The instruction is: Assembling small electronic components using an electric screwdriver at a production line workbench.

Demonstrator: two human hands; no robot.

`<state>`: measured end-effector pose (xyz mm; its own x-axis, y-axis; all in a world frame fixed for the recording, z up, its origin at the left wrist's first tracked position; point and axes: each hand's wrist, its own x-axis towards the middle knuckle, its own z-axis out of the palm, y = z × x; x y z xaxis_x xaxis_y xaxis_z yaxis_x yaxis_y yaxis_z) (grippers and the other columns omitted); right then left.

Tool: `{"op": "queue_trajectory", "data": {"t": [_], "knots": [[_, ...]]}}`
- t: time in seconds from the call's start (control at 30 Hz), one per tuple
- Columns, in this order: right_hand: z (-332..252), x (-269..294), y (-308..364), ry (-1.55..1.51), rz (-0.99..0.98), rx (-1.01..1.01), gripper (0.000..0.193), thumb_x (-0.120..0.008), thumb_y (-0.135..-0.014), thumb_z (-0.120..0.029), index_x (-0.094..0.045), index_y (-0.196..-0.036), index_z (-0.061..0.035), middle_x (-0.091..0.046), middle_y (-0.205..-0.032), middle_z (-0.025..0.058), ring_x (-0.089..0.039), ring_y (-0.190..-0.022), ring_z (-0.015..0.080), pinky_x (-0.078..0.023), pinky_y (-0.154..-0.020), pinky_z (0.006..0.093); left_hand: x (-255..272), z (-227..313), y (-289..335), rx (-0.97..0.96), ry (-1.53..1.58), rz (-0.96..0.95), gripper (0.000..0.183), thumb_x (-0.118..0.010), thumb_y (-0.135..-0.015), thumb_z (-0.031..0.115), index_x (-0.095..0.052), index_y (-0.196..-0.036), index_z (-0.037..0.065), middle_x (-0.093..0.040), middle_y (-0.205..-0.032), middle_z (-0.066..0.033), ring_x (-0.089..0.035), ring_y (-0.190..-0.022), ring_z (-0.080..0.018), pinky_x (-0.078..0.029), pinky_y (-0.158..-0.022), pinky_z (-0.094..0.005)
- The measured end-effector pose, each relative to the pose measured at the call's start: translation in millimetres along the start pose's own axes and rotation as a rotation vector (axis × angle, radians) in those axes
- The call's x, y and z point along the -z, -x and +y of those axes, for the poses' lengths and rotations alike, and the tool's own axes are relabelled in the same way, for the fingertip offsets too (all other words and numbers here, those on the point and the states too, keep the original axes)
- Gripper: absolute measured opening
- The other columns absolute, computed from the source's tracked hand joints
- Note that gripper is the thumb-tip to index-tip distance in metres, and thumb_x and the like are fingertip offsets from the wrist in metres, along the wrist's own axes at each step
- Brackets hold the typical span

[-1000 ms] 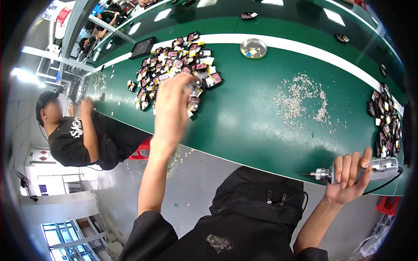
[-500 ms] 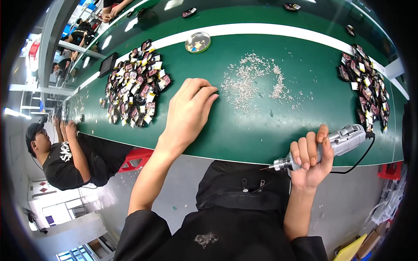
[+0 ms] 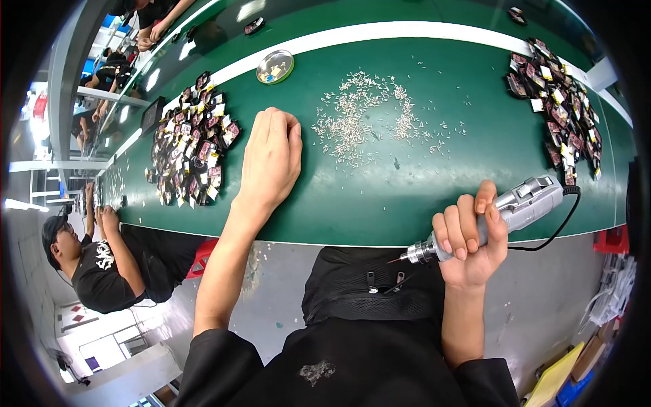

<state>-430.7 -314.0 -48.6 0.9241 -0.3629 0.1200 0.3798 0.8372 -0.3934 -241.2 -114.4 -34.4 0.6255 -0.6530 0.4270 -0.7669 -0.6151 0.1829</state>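
Observation:
My right hand [image 3: 471, 234] is wrapped round a grey corded electric screwdriver [image 3: 522, 210], held at the table's front edge with its thin bit pointing left. Over the green table [image 3: 325, 214], my left hand [image 3: 271, 159] is back up with its fingers bent and pressed together. Its fingertips are hidden, so anything in them cannot be made out. Right of it lies a loose scatter of tiny silvery screws [image 3: 349, 125]. On its left is a heap of small black parts with pink and white labels [image 3: 193, 146].
Another labelled heap [image 3: 559, 112] lies at the right. A round shallow dish [image 3: 275, 66] with small bits in it stands farther back, before a white strip [image 3: 380, 30]. A black tray [image 3: 152, 115] is beside the left heap. A co-worker [image 3: 102, 258] sits at the left.
My left hand has drawn slightly back from the screws, its back turned up and its fingers closer together. The right hand keeps its grip on the screwdriver. The whole view has shifted.

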Motion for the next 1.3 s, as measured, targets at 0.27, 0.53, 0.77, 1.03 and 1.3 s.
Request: {"op": "queue_trajectory", "data": {"t": [0.27, 0.53, 0.77, 1.03, 1.3], "knots": [[1, -2, -1, 0.026, 0.015, 0.004, 0.011, -0.042, -0.093, -0.018, -0.043, -0.087, -0.0084, -0.035, -0.05, -0.0021, -0.034, -0.04, 0.0086, -0.036, -0.046, 0.0262, 5, -1, 0, 0.014, 0.165, -0.014, 0.005, -0.055, -0.084, -0.004, -0.05, -0.082, -0.003, -0.051, -0.075, -0.013, -0.052, -0.068, -0.0264, -0.043, -0.063, -0.0332], [2, -6, 1, 0.033, 0.073, 0.02, 0.012, -0.042, -0.094, -0.018, -0.042, -0.087, -0.0081, -0.035, -0.05, -0.0025, -0.034, -0.039, 0.0077, -0.035, -0.046, 0.0257, 17, 11, 27, 0.224, 0.507, 0.109, 0.005, -0.059, -0.082, -0.008, -0.063, -0.086, -0.006, -0.063, -0.082, -0.0074, -0.056, -0.073, -0.0097, -0.044, -0.064, -0.0201], [5, -13, 0, 0.046, 0.079, 0.071, 0.013, -0.043, -0.094, -0.018, -0.043, -0.089, -0.0066, -0.036, -0.052, -0.0028, -0.034, -0.041, 0.0073, -0.034, -0.048, 0.0248, 20, 50, 50, 0.449, 1.037, 0.131, 0.003, -0.061, -0.081, -0.008, -0.059, -0.083, -0.006, -0.058, -0.081, -0.0076, -0.053, -0.068, -0.0083, -0.043, -0.06, -0.0201], [7, -57, -16, -0.088, -0.027, 0.175, 0.014, -0.048, -0.092, -0.017, -0.049, -0.089, -0.004, -0.037, -0.051, -0.0029, -0.036, -0.041, 0.0078, -0.035, -0.05, 0.0251, 13, 98, 77, 0.531, 1.6, 0.059, 0.021, -0.052, -0.093, 0.01, -0.056, -0.079, -0.004, -0.058, -0.078, -0.0114, -0.049, -0.06, -0.01, -0.04, -0.054, -0.0213], [14, -60, -13, 0.034, -0.038, 0.184, 0.015, -0.047, -0.093, -0.019, -0.05, -0.089, -0.0048, -0.037, -0.051, -0.0032, -0.037, -0.042, 0.0072, -0.034, -0.051, 0.024, 12, 115, 83, 0.645, 1.746, 0.024, 0.025, -0.049, -0.095, 0.014, -0.053, -0.077, -0.003, -0.055, -0.075, -0.0083, -0.048, -0.06, -0.0089, -0.04, -0.052, -0.0206]]}}
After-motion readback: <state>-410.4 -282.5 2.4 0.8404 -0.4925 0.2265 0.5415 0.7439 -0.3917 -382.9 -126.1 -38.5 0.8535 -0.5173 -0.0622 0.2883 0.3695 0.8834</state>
